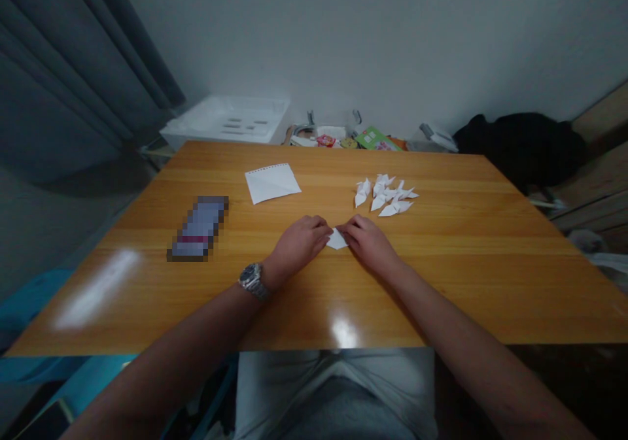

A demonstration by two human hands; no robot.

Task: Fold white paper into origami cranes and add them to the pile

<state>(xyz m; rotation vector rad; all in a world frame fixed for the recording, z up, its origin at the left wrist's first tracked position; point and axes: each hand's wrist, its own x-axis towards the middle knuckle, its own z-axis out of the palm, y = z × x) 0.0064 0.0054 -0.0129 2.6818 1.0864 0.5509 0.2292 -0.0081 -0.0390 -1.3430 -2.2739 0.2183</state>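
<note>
On the left of the wooden table point(466, 231) lies a phone point(197, 228), its screen too blurred to read. Next comes a metal-banded watch point(254, 280) on the left wrist and, farther back, a loose white sheet point(273, 183) with a row of holes along its far edge, touched by neither hand. The left hand point(305, 237) has its fingers drawn together on the left side of a small folded paper point(337, 239), which sits at the tabletop between the two hands. The step in hand looks to be shaping or pressing a fold; which crease is being worked cannot be told, since fingertips cover the edges. The next move seems to call for edges well aligned and even pressure from both sides. The right hand point(367, 239) mirrors the left, fingers gathered on the paper's right side. Farther back and to the right lie several white folded figures point(395, 207), apart from both hands
</note>
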